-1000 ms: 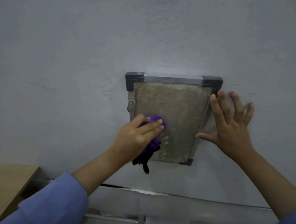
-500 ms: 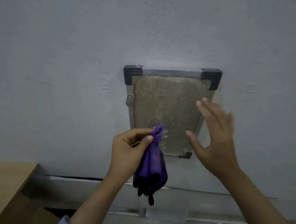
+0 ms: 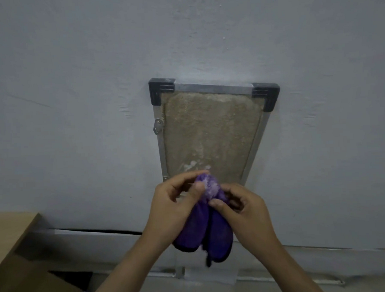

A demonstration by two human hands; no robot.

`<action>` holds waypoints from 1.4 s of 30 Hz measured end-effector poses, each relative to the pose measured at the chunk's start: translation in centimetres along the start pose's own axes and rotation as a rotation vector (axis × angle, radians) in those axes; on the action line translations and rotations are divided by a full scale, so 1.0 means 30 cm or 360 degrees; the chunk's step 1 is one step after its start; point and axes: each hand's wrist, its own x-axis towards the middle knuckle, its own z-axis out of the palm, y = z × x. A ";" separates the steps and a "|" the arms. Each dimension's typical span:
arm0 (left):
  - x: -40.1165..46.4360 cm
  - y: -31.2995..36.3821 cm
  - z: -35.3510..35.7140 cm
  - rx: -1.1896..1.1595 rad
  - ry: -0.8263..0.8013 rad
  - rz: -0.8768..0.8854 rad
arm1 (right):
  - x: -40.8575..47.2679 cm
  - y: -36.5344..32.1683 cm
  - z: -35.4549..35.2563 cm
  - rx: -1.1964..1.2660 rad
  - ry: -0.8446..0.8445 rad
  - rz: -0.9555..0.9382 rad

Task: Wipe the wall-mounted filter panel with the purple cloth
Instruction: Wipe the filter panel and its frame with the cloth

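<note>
The filter panel [image 3: 211, 131] hangs on the grey wall, a dusty tan mesh in a metal frame with black corner caps. Pale smears mark its lower part. Just below it, both hands hold the purple cloth [image 3: 205, 230] away from the panel. My left hand [image 3: 177, 209] pinches the cloth's top, where a clump of pale dust [image 3: 209, 188] sits. My right hand [image 3: 241, 208] grips the cloth from the right side with curled fingers. The rest of the cloth hangs down between my wrists. My hands hide the panel's bottom edge.
A tan wooden surface [image 3: 11, 240] juts in at the lower left. A metal rail [image 3: 102, 232] runs along the wall's base. A small metal latch [image 3: 158, 126] sits on the panel's left frame.
My left hand pulled the cloth off the panel and lowered it. My right hand left the panel's right edge and came in to grip the cloth. The view shifted slightly.
</note>
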 end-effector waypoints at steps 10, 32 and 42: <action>0.036 -0.026 -0.024 -0.0249 -0.0105 -0.0086 | -0.040 0.039 -0.119 -0.0004 -0.0481 0.0262; 0.316 -0.076 -0.401 0.2182 -0.0110 0.1388 | 0.176 0.128 0.349 -0.1274 0.1335 -0.0546; 0.336 -0.104 -0.408 0.2296 -0.0023 0.1506 | 0.162 0.222 0.351 -0.1479 0.1076 -0.0527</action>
